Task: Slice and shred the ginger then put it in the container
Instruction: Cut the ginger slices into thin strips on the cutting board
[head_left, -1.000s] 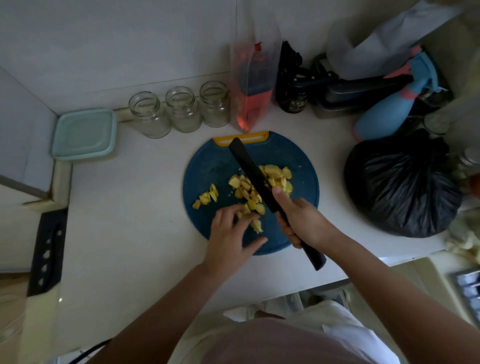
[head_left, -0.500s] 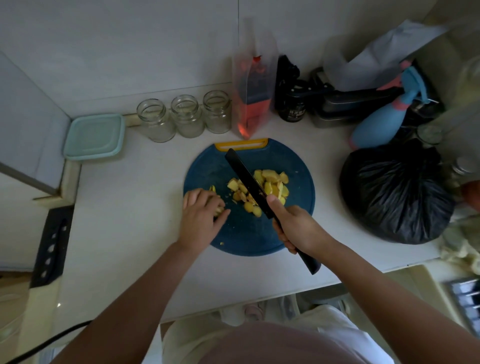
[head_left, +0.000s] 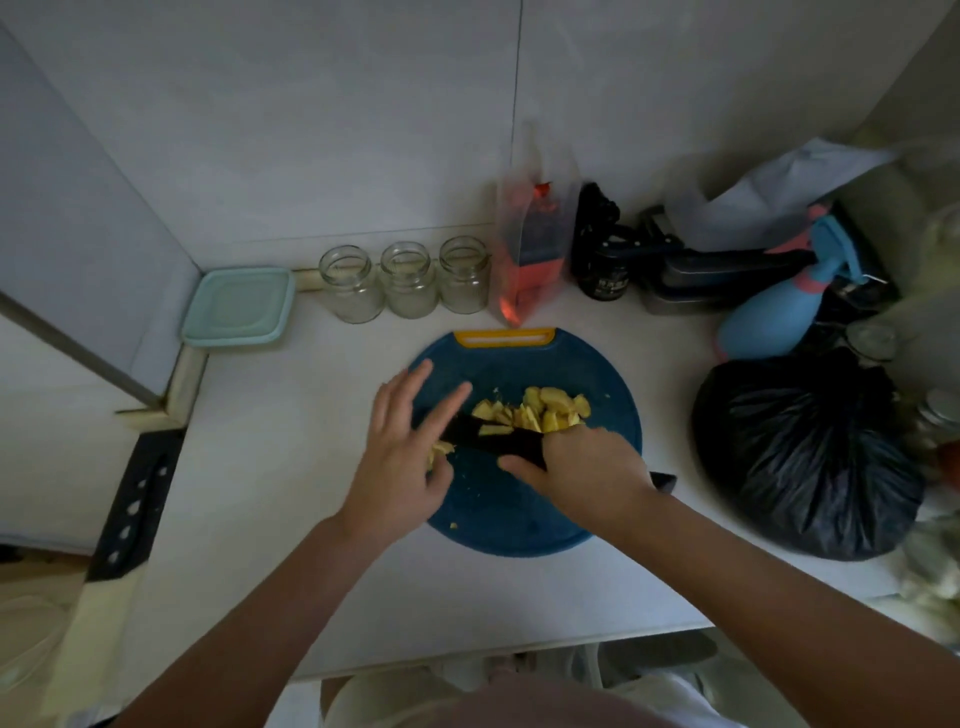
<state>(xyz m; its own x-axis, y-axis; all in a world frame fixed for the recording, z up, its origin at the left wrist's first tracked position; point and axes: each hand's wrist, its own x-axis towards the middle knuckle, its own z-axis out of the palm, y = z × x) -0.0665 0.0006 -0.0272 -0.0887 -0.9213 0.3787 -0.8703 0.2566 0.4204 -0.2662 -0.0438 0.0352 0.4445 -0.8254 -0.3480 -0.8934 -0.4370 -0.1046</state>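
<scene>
R hand (head_left: 587, 467) grips black knife (head_left: 498, 440) by the handle; L hand (head_left: 402, 457), fingers straight, lies on blade tip over yellow ginger chunks (head_left: 550, 410) on round blue cutting board (head_left: 509, 525). Risk: rocking blade nicks L fingers or flicks bits off-board; pale-green square lidded container (head_left: 239, 306) sits well apart, back-left.
</scene>
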